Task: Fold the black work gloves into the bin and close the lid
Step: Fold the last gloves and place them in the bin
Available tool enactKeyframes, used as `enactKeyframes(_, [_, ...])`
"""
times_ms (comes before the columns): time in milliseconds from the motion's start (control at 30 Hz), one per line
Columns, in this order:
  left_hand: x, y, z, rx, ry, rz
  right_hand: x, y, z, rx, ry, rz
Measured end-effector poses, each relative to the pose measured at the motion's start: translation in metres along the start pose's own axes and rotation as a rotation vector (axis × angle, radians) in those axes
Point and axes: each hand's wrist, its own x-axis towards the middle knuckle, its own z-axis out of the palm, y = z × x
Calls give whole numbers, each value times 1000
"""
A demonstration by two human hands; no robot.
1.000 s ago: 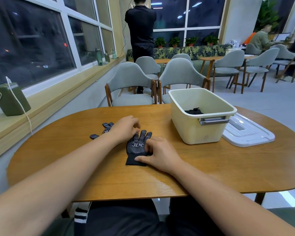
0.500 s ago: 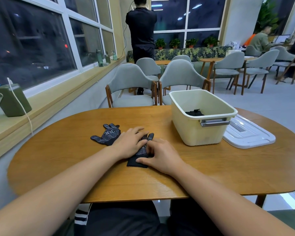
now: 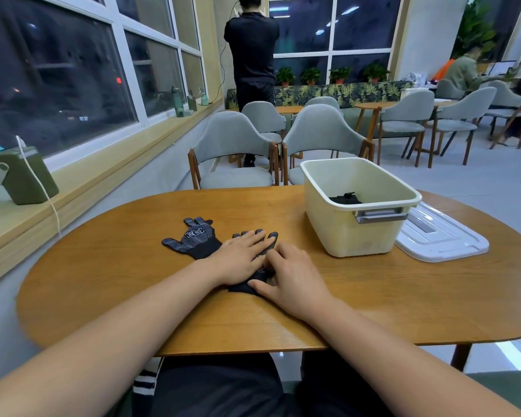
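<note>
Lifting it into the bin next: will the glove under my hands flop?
Probably floppy and light: the glove lies thin and flat under the left hand and right hand, like knit fabric. Its dotted surface may grip the table rather than slide.

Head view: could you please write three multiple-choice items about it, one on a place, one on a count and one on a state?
1. Where is the white lid with respect to the bin?
A) closed on it
B) on the table, to its right
C) inside it

2. How many gloves lie on the table outside the bin?
A) one
B) two
C) four

3. What does the left hand do?
A) presses flat on a glove
B) hangs over the bin
C) grips the lid

Key:
1 B: the lid rests on the tabletop beside the bin's right wall.
2 B: the free glove lies alone, and the pressed glove lies under the left hand.
3 A: its straight fingers lie over the pressed glove.
</note>
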Motion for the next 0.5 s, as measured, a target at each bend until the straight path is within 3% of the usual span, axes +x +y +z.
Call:
enactKeyframes(400, [-1,-18,6,20,-19,1,-4,-4,0,-71,-57,53])
enactKeyframes(500, [-4,-17,0,-108,54,-21,-4,-4,0,-83,-41,57])
